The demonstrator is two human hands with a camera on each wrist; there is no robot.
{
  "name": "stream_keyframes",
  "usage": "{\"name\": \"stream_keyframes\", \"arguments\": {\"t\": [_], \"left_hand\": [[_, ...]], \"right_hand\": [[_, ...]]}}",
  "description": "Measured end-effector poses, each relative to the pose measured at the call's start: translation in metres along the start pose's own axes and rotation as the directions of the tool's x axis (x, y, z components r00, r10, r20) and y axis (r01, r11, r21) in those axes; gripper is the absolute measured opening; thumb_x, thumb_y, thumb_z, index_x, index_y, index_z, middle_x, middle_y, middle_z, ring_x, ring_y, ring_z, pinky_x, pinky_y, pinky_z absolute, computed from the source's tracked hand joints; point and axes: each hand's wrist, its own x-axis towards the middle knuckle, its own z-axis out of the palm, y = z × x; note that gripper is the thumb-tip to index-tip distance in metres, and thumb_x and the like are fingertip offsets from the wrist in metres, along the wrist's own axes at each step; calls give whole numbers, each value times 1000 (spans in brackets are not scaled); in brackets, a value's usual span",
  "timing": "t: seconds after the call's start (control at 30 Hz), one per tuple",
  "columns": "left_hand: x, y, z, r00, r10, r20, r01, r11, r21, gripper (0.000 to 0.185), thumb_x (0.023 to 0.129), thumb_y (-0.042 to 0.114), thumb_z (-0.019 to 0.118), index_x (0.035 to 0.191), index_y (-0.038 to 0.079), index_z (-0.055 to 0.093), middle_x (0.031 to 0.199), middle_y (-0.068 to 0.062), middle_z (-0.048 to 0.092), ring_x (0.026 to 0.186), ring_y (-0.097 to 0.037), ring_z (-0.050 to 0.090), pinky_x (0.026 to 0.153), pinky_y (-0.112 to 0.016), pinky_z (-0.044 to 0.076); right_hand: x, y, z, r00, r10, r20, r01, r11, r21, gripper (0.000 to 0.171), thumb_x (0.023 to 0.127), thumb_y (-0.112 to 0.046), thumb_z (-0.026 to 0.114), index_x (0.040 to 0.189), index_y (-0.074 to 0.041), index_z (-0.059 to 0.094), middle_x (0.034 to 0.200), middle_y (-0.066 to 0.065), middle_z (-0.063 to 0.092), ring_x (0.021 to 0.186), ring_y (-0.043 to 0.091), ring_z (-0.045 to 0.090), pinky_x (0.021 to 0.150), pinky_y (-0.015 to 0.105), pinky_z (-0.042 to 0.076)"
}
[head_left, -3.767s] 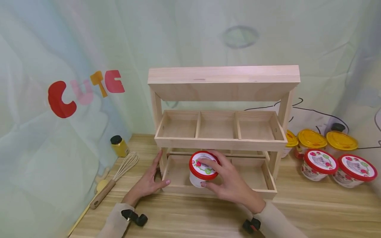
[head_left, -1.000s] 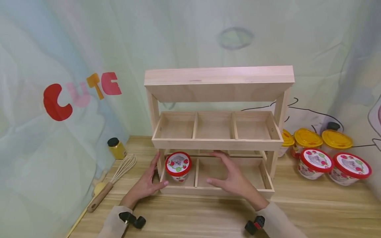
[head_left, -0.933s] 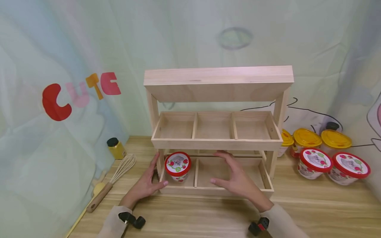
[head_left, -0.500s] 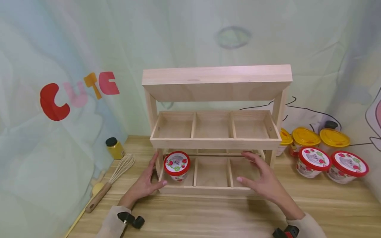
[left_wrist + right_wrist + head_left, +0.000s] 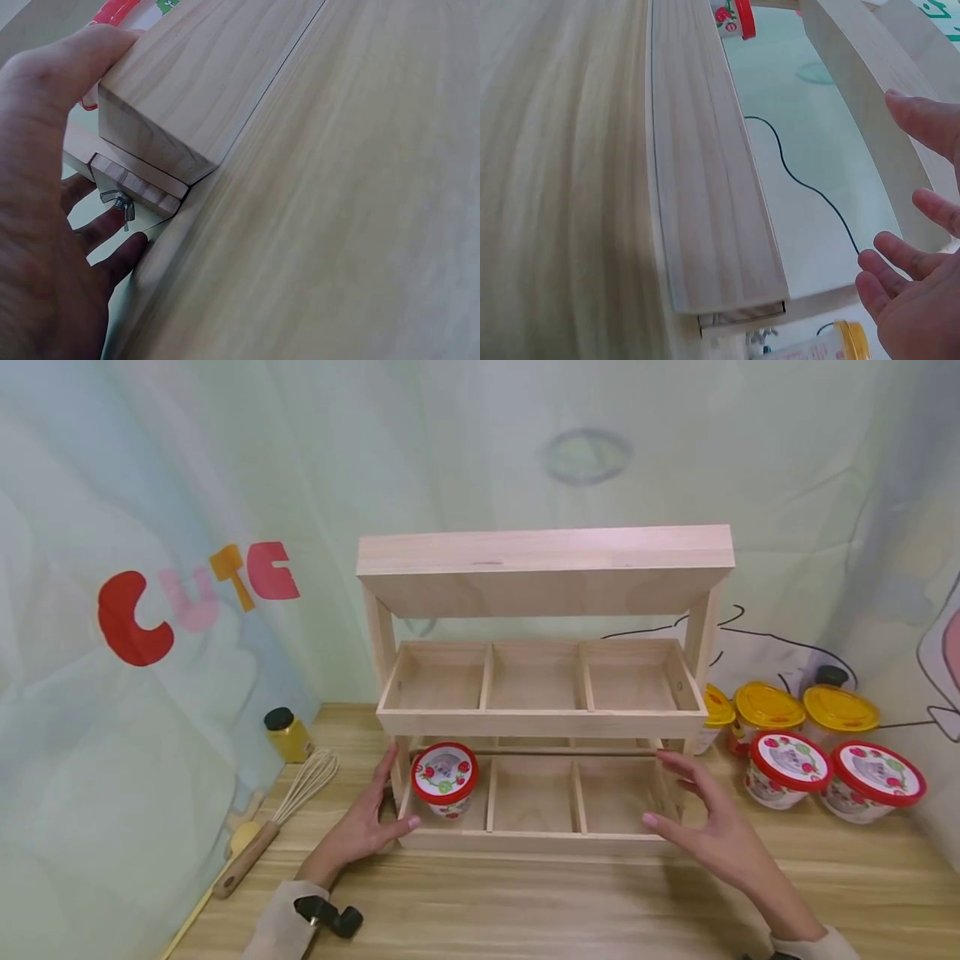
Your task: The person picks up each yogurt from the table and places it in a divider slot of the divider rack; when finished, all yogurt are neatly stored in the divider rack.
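A three-tier wooden rack stands on the table; its middle and lower trays each have three compartments. A white tub with a red, strawberry-printed lid sits upright in the lower tray's left compartment. My left hand holds the rack's lower left corner, thumb at the tray's front edge and the other fingers along the side. In the left wrist view that thumb lies by the wooden corner, the fingers partly hidden behind it. My right hand is at the lower tray's right end, fingers spread, holding nothing.
To the right stand two more red-lidded tubs and several yellow-lidded tubs, partly behind them. On the left lie a whisk and a yellow jar with a black lid. A fabric backdrop hangs behind.
The right hand held the red-lidded tub over the lower tray, set it in the left compartment and let go. It has since moved right, past the tray's end. The left hand has stayed put.
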Motion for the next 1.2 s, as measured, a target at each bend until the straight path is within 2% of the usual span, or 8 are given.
{"name": "stream_keyframes", "arguments": {"t": [0.2,0.57,0.73,0.83,0.93,1.0,1.1,1.2], "left_hand": [[-2,-1,-1,1000,15,-4,-15,1000,17,125,86,25,86,175,25,-2,178,-32,11,155,-63,31,119,-83,30],[-1,0,1,1000,4,1,-4,1000,16,123,88,27,85,175,25,-2,178,-32,8,156,-64,30,120,-83,29],[-1,-1,1,1000,11,5,-11,1000,14,123,88,26,85,175,26,-3,178,-33,9,155,-64,31,118,-83,30],[0,-1,1,1000,13,3,-13,1000,15,123,88,26,85,175,26,-3,178,-32,9,155,-64,32,118,-83,31],[0,-2,1,1000,16,1,-16,1000,11,123,88,26,85,175,25,-2,178,-32,8,155,-64,31,119,-82,31],[1,-2,1,1000,21,-1,-21,1000,14,123,88,26,85,175,25,-2,178,-32,8,155,-64,31,119,-82,31],[1,-2,1,1000,28,0,-28,999,19,124,87,25,86,175,25,-2,178,-32,8,155,-64,32,118,-82,32],[1,-1,1,999,34,0,-34,999,18,124,87,25,86,175,24,-3,178,-32,8,155,-64,32,118,-81,33]], "right_hand": [[-10,7,-7,999,-15,-49,15,1000,8,78,88,-17,90,156,-20,52,156,8,57,132,-18,42,103,1,36],[-21,29,-27,985,89,-147,-93,996,-17,77,93,-21,86,159,-14,45,154,14,55,126,-22,37,97,-6,30],[-24,42,-37,961,124,-248,-130,992,-8,77,93,-18,86,158,-12,44,147,-10,57,123,-23,40,95,-6,32],[-27,48,-44,931,184,-316,-186,982,24,78,94,-17,85,159,-14,43,146,-14,57,123,-18,44,95,-5,34],[-29,51,-49,881,306,-362,-311,949,46,80,97,-27,81,164,-23,36,159,1,54,136,-1,46,96,-4,32],[-29,52,-52,840,385,-382,-391,918,66,82,99,-33,78,166,-27,32,168,11,46,149,15,44,105,0,31],[-28,53,-56,788,461,-409,-466,880,92,83,101,-37,75,167,-27,27,173,13,39,156,35,38,125,16,29],[-25,56,-60,745,508,-432,-510,851,123,85,101,-39,74,168,-28,23,176,11,35,160,38,34,137,41,26]]}}
